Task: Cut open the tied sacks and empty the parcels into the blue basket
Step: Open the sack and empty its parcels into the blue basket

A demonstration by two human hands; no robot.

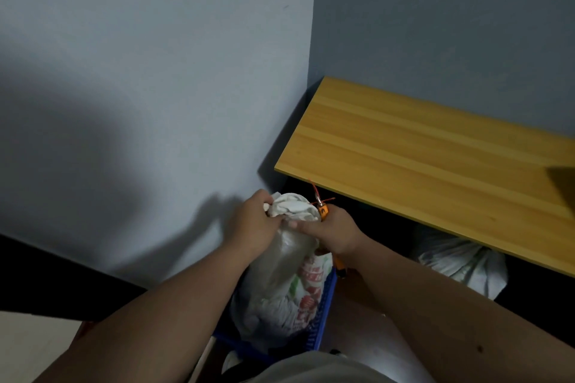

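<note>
A white woven sack (280,292) with red and green print stands upright in the blue basket (323,317) between my arms. My left hand (253,224) grips the bunched top of the sack (292,207) from the left. My right hand (334,232) holds an orange utility knife (324,211) at the sack's neck, its forefinger lying across the sack. Red string (317,193) sticks up by the blade. The knife's lower end (339,267) shows under my right wrist.
A wooden tabletop (429,158) juts from the right at the wall corner. Under it lies a second tied white sack (463,264) in shadow. A grey wall (155,87) stands close on the left. My knee is below the basket.
</note>
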